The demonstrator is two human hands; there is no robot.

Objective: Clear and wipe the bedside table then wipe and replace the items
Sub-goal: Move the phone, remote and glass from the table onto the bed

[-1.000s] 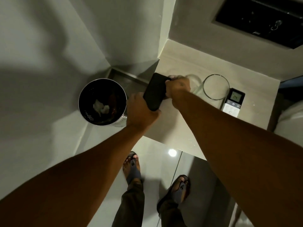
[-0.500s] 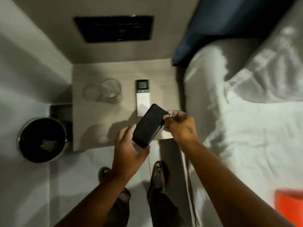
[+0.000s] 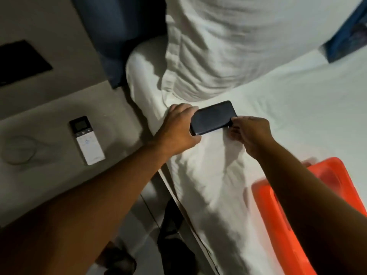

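Note:
A flat black phone-like slab (image 3: 213,117) is held low over the white bed sheet (image 3: 288,120), just below the pillow. My left hand (image 3: 176,133) grips its left end and my right hand (image 3: 248,133) pinches its right end. Whether it touches the sheet is unclear. On the beige bedside table (image 3: 49,181) at the left lie a white remote with a small screen (image 3: 86,140) and a clear glass (image 3: 18,148), blurred at the table's left edge.
A white pillow (image 3: 228,46) lies at the head of the bed against a dark blue headboard (image 3: 111,32). An orange plastic tub (image 3: 297,205) sits on the bed at lower right, partly behind my right forearm. A dark wall panel (image 3: 19,62) is above the table.
Both hands carried the black slab rightward from over the bedside table to over the bed. The view swung right, so the waste bin left the frame and the orange tub came in.

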